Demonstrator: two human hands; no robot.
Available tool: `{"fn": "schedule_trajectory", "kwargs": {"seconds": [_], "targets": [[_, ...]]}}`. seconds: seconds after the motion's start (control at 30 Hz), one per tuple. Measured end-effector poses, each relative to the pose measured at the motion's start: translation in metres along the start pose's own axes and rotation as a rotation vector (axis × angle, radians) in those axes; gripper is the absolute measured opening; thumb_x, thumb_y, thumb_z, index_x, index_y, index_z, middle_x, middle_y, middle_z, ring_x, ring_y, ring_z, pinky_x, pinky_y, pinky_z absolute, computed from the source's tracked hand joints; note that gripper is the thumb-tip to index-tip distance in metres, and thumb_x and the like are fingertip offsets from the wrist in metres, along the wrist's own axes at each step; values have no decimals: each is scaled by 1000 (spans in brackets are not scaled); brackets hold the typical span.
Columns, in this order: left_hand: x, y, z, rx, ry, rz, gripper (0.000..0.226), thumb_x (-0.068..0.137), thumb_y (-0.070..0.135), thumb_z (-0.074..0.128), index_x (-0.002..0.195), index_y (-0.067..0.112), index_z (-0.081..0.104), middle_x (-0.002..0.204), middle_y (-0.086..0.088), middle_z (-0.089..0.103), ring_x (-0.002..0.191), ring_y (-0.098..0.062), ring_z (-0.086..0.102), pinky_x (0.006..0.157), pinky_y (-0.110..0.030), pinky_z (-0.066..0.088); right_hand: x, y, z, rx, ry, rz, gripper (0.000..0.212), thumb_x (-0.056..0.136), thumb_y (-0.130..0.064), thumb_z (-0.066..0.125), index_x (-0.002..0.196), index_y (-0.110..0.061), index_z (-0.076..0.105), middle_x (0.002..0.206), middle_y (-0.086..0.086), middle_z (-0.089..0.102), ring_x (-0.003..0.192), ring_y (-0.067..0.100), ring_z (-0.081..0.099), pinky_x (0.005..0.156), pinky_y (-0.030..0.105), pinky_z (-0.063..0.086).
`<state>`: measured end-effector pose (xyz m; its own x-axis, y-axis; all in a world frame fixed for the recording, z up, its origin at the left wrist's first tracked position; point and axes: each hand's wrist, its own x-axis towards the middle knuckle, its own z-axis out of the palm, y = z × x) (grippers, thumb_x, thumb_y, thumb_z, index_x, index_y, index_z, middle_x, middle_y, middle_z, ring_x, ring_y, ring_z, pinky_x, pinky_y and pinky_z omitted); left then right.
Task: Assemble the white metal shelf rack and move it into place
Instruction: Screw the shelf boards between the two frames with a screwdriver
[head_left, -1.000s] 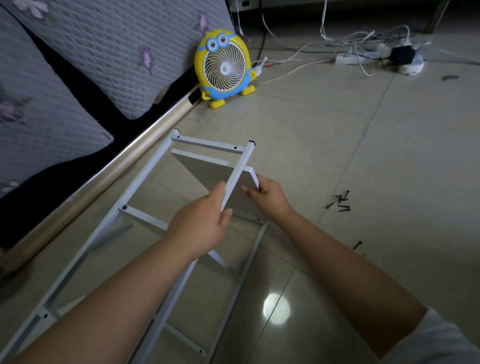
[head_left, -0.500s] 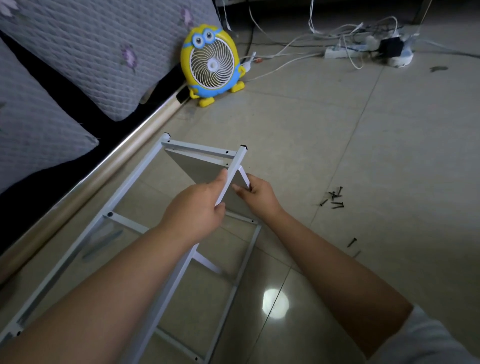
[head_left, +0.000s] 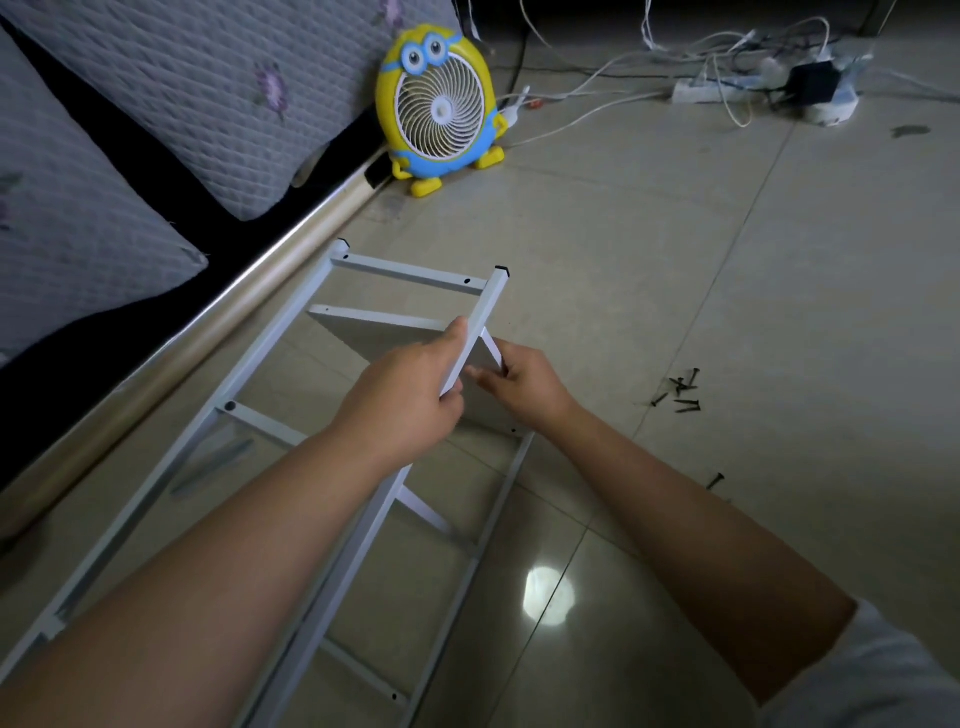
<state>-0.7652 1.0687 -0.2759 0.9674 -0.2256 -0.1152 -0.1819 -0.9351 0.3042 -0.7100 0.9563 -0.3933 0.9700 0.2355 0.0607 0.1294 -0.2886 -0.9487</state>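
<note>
My left hand (head_left: 410, 397) was wrapped round the right rail of the frame (head_left: 410, 271) at mid-picture, thumb laid along the rail's upper face and fingers curled beneath it. Just beside it, my right hand (head_left: 524, 387) pinched the right edge of the panel (head_left: 384, 335). The thumb was on the near face and the fingers were bent round the corner.

The panel sat tilted inside the frame, with its far edge just below the top rung. The frame ran from the centre of the picture down toward the lower left corner, with black caps on its far ends. A second rail (head_left: 471, 571) stretched from under my right wrist toward the bottom edge.

Black screws (head_left: 680, 396) lay loose on the floor (head_left: 753, 312) right of centre, apart from the frame. A yellow fan (head_left: 439, 104) stood at top centre beside the cushions (head_left: 208, 93) at upper left. A power strip (head_left: 701, 93) with tangled cables lay at upper right.
</note>
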Motion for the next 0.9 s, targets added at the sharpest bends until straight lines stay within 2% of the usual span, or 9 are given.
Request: {"fn": "schedule_trajectory", "kwargs": {"seconds": [0.13,0.27,0.37,0.47,0.57,0.7,0.77,0.83,0.9], "targets": [[0,1,-3,-9,-7,6,61,92,11,47,147,19,22,111,-6,61,102,-24,56,86,-39,47,0,2,3,24,56,19,25,90,-12,57,112,0,61,63,-8,49,58,6,45,55,8,36],[0,1,-1,7,-15,12,61,92,12,46,147,20,21,108,-8,61,98,-25,57,84,-42,48,3,7,1,95,119,35,24,90,-10,57,112,-2,61,93,18,67,88,30,63,70,22,43],[2,0,1,33,-11,11,61,92,12,46,147,19,20,113,-6,59,100,-23,56,84,-37,47,0,5,1,65,78,35,25,90,-11,57,113,-1,61,75,0,62,68,13,57,60,7,38],[3,3,3,122,-2,23,57,92,14,46,144,16,23,122,-6,50,103,-23,52,83,-35,46,-1,8,3,52,39,23,23,90,-11,57,112,-3,61,86,4,63,74,7,54,61,3,37],[4,11,2,198,-14,-9,43,92,23,47,131,13,33,122,-5,45,107,-22,49,82,-32,43,2,10,1,40,36,18,12,90,-11,57,85,-21,60,71,-7,57,59,-5,50,58,6,36],[21,20,-2,193,87,-83,18,97,30,38,96,12,38,85,-5,50,90,-30,56,63,-33,36,10,13,-5,56,44,30,15,90,-9,56,103,-7,63,76,-9,57,62,-13,50,59,4,36],[31,23,-2,204,114,-124,21,99,30,33,88,13,33,80,-7,50,87,-32,55,60,-32,30,12,14,-5,57,21,45,8,90,-9,55,92,-15,60,71,-16,51,59,-19,50,58,5,36],[36,25,2,240,171,-137,24,99,33,32,90,12,39,92,-12,58,91,-33,55,62,-32,29,13,13,-6,45,22,47,24,90,-8,55,74,-26,49,66,-18,44,57,-10,50,57,6,35],[36,26,6,228,248,-142,26,97,32,38,102,8,46,105,-12,57,99,-31,53,68,-35,32,13,13,-4,37,21,35,15,91,-9,54,80,-20,56,71,-10,49,64,-1,45,58,6,35]]}}
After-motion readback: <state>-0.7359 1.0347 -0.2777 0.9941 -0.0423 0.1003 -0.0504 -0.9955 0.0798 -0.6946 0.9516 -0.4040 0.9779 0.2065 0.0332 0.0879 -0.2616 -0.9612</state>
